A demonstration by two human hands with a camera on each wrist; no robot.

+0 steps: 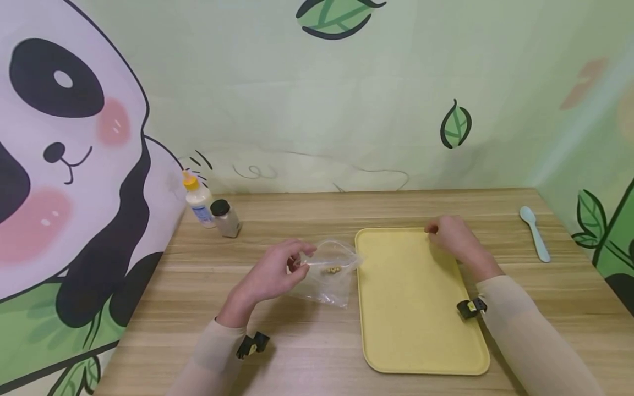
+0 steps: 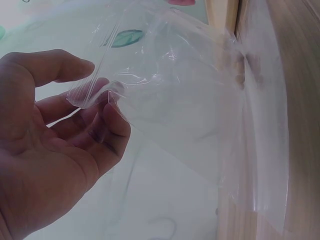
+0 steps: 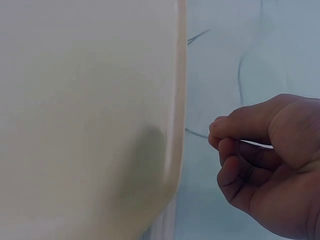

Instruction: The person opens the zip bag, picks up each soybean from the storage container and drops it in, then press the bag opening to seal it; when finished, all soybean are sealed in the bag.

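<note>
A clear zip bag [image 1: 324, 289] with small golden-brown bits [image 1: 334, 270] in it stands out beside the yellow tray's left edge. My left hand [image 1: 272, 272] holds the bag near its zip strip; in the left wrist view its curled fingers [image 2: 114, 122] are at the bag's corner, the thumb raised apart. Over the far right corner of the yellow tray [image 1: 411, 313] is my right hand [image 1: 453, 237]. Its thumb and fingers are curled together, and nothing shows between them in the right wrist view.
A white glue bottle [image 1: 200, 204] with a yellow cap and a small jar [image 1: 227, 221] with a black lid stand at the back left. A pale blue spoon [image 1: 537, 236] lies on the wooden table [image 1: 307, 352] at the right. A painted wall [image 1: 277, 99] rises behind the table.
</note>
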